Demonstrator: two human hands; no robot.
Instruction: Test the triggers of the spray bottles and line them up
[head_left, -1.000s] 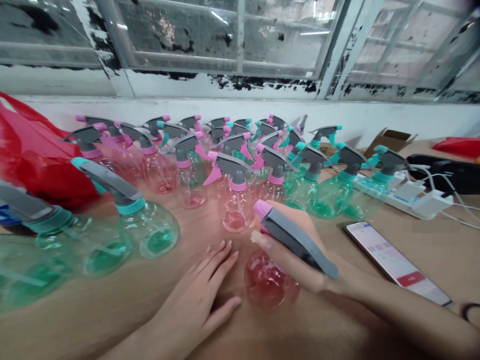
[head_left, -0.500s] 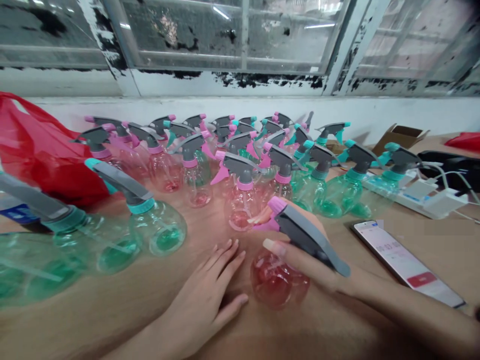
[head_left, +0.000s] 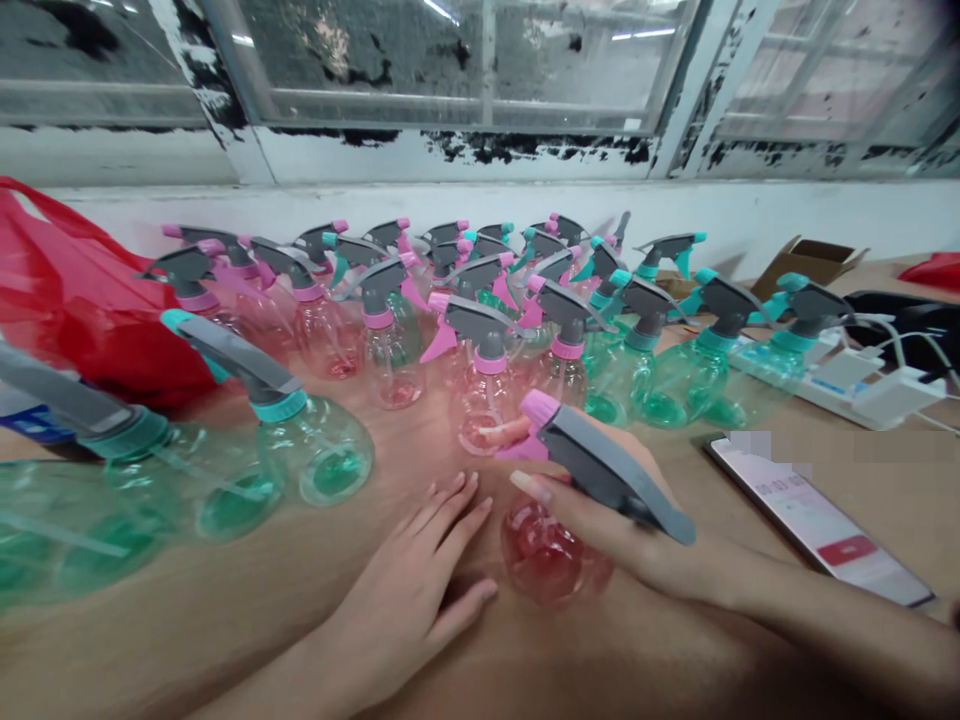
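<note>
My right hand (head_left: 615, 510) is wrapped round the neck of a spray bottle (head_left: 551, 555) with a clear pink body, a grey head and a pink nozzle. The bottle stands on the table close in front of me, its nozzle pointing away to the left. Flat on the tabletop just left of it lies my left hand (head_left: 420, 570), fingers stretched and holding nothing. A pink spray bottle (head_left: 487, 400) stands right behind the held one. To the left is a green spray bottle (head_left: 334, 460) with a turquoise collar.
Several pink and green spray bottles stand in rows toward the wall. A red plastic bag (head_left: 97, 320) sits at the left. On the right lie a phone (head_left: 825, 530), a white power strip (head_left: 855, 390) with cables, and an open cardboard box (head_left: 810, 262) farther back.
The view has tilted slightly. The held spray bottle and my right hand appear a little farther left. My left hand stays flat on the table.
</note>
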